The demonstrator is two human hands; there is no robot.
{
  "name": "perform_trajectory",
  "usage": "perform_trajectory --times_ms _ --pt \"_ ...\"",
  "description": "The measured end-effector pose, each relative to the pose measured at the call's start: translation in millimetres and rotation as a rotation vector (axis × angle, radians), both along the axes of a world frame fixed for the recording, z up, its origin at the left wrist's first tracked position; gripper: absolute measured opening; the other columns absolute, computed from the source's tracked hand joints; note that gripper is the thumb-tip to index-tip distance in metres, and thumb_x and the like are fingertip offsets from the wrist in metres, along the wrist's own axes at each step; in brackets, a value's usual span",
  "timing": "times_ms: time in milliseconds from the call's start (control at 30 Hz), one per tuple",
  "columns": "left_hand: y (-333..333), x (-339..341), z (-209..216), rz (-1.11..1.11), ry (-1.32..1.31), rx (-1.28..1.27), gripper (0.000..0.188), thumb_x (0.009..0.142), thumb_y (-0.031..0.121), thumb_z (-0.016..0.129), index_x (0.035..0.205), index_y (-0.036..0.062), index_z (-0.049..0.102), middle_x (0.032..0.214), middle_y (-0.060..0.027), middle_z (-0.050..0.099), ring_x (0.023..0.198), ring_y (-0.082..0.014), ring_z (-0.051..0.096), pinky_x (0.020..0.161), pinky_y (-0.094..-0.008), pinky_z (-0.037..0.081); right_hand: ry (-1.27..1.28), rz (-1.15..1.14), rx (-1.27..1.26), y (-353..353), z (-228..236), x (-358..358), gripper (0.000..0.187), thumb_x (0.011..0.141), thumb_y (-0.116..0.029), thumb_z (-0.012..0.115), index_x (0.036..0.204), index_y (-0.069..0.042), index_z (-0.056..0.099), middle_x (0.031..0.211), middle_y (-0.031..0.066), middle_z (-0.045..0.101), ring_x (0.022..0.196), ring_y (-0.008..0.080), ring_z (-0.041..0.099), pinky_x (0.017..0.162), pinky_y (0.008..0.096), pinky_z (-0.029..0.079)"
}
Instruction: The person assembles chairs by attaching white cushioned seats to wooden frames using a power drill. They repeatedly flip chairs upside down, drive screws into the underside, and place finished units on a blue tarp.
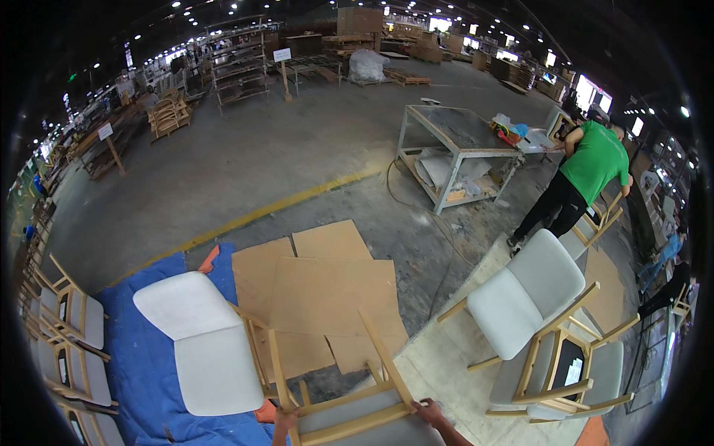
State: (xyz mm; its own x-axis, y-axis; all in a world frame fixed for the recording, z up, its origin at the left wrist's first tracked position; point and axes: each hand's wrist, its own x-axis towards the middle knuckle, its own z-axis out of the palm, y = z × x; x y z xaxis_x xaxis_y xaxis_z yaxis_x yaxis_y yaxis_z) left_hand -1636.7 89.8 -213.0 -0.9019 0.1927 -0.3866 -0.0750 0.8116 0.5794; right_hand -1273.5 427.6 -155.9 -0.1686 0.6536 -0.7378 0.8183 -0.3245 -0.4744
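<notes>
Hands (285, 421) (430, 410) clasp slatted pale-wood chair frame (349, 401)

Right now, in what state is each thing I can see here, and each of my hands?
Left hand: fingers closed on the wooden chair frame.
Right hand: fingers closed on the same frame.
Wooden chair frame: tipped over.
White-cushioned chair: lying on the blue tarp.
Armchair: tilted, stacked on another chair.
Cardboard sheets: flat on the floor.
Work table: upright, cluttered.

Concrete factory floor (245, 160) (yellow line (282, 206)), metal workbench (455, 141), ceiling lights.
</notes>
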Motion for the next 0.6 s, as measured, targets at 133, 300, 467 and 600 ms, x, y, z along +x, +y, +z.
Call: perform_trajectory --times_ms 133,300,467,600 --pt "35 -13 -38 -0.108 -0.284 -0.155 0.070 0.071 0.041 0.080 0.121 -0.0017 0.058 0.105 -0.0145 0.069 0.094 -0.0229 0.065 0.080 -0.0376 0.052 -0.059 0.205 0.109 27 -52 -51 0.079 0.075 -0.053 0.075 0.122 0.006 0.054 0.106 0.0226 0.067 0.102 0.0292 0.066 0.084 0.0368 0.053" --pt "-2 -57 -66 0.006 -0.253 0.258 0.049 0.076 0.029 0.079 0.108 -0.0039 0.063 0.094 -0.0150 0.068 0.082 -0.0201 0.065 0.073 -0.0371 0.053 0.072 0.205 0.021 36 -86 -135 0.071 0.076 -0.048 0.074 0.121 0.004 0.058 0.107 0.0210 0.068 0.104 0.0303 0.064 0.087 0.0360 0.051" --pt "50 -53 -70 0.283 -0.710 0.558 0.022 0.080 0.020 0.072 0.091 0.0022 0.065 0.074 -0.0071 0.066 0.058 -0.0169 0.061 0.057 -0.0345 0.050 0.343 -0.034 -0.126 86 -137 -121 0.050 0.081 -0.041 0.072 0.102 0.004 0.063 0.085 0.0134 0.066 0.074 0.0241 0.065 0.067 0.0341 0.054" --pt "27 -76 -71 0.091 -0.594 0.176 0.018 0.079 0.020 0.071 0.072 0.0040 0.065 0.060 -0.0048 0.061 0.052 -0.0160 0.059 0.049 -0.0333 0.046 0.407 -0.037 -0.361 67 -131 -150 0.033 0.081 -0.036 0.074 0.084 -0.005 0.063 0.069 0.0048 0.058 0.057 0.0163 0.056 0.053 0.0329 0.048"
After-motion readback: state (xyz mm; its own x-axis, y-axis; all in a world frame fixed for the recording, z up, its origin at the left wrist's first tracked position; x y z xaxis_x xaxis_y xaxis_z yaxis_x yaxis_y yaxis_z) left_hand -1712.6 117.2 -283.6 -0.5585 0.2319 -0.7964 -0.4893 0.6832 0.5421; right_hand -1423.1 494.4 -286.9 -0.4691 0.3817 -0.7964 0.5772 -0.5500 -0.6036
